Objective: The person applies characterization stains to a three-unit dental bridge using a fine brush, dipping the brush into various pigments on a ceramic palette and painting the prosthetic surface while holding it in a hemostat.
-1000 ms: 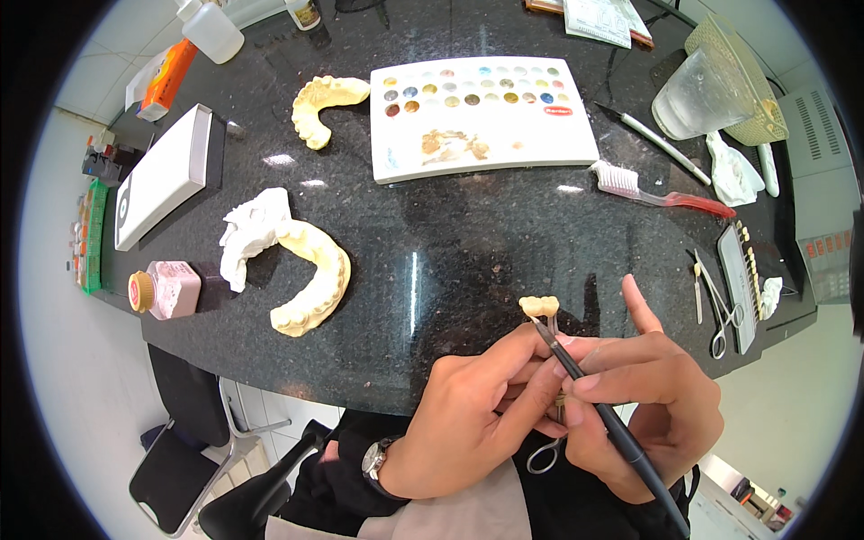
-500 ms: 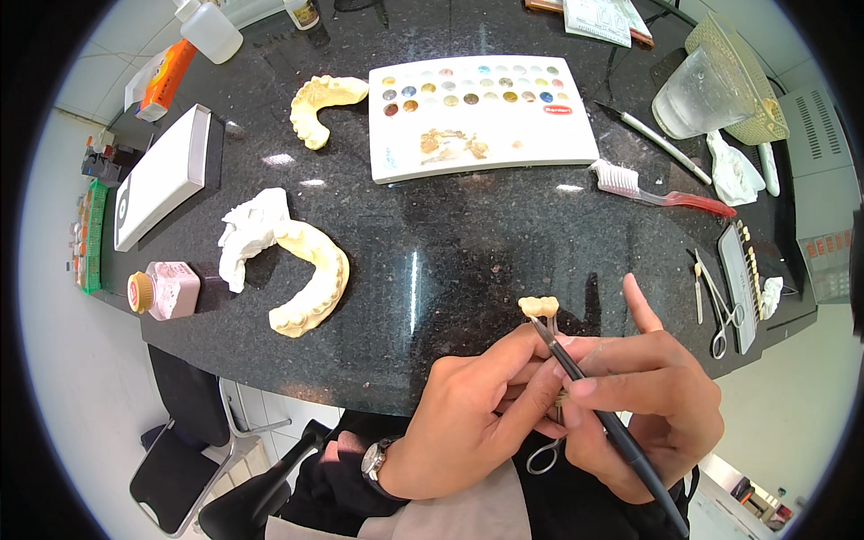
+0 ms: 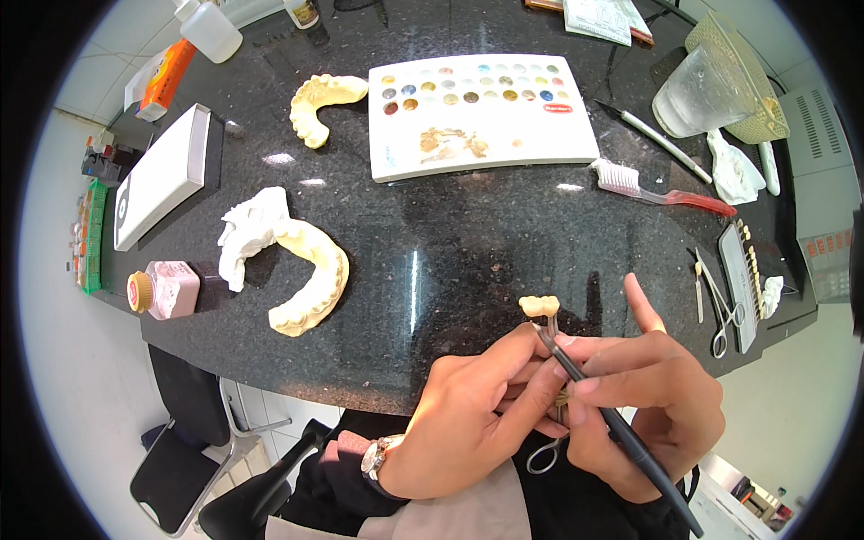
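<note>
- While the left hand [image 3: 468, 423] pinches a metal clamp with its fingers closed round the handles, the small cream tooth bridge [image 3: 539, 305] sits gripped at the clamp's tip, raised just above the near edge of the black counter [image 3: 450, 261].
- Right hand [image 3: 648, 405] holds a dark brush [image 3: 612, 418] pen-style, fingers shut on it, index finger lifted free; its tip meets the clamp just below the bridge.
- To my eye, steadiness matters most: hands braced together, light strokes, small loads.
- Paint palette [image 3: 481, 112] lies well apart; yellow jaw cast [image 3: 310, 283] to the left.
</note>
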Available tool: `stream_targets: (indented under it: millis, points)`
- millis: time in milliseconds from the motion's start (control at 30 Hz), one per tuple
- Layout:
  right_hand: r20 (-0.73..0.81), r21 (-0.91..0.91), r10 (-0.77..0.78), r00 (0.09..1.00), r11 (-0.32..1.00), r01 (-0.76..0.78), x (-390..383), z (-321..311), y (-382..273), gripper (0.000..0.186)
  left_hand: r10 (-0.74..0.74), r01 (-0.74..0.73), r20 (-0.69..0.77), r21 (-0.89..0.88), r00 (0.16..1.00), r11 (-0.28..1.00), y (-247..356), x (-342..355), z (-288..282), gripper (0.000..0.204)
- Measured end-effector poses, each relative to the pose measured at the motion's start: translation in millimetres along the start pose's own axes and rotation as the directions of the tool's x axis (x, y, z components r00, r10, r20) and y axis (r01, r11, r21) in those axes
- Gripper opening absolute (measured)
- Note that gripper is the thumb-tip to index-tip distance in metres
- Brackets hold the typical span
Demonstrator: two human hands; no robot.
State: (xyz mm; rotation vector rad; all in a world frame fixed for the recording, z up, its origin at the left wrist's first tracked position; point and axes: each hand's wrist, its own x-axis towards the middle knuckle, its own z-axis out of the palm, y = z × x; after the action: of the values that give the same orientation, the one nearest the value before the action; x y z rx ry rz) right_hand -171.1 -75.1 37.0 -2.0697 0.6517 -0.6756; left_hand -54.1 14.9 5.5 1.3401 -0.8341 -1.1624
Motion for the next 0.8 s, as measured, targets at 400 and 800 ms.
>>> stream_targets:
  millis: [400,800]
  points:
    - [-0.017,0.023,-0.010,1.000,1.000,0.011,-1.5,-0.7,0.3,0.013,-0.007,0.007,0.004,-0.016,1.000,1.000,0.4,0.5,1.0,0.017]
    - [-0.008,0.050,-0.014,1.000,0.999,0.015,-1.3,-1.9,-0.3,0.012,-0.018,0.018,-0.012,0.016,1.000,1.000,1.9,1.5,1.7,0.016]
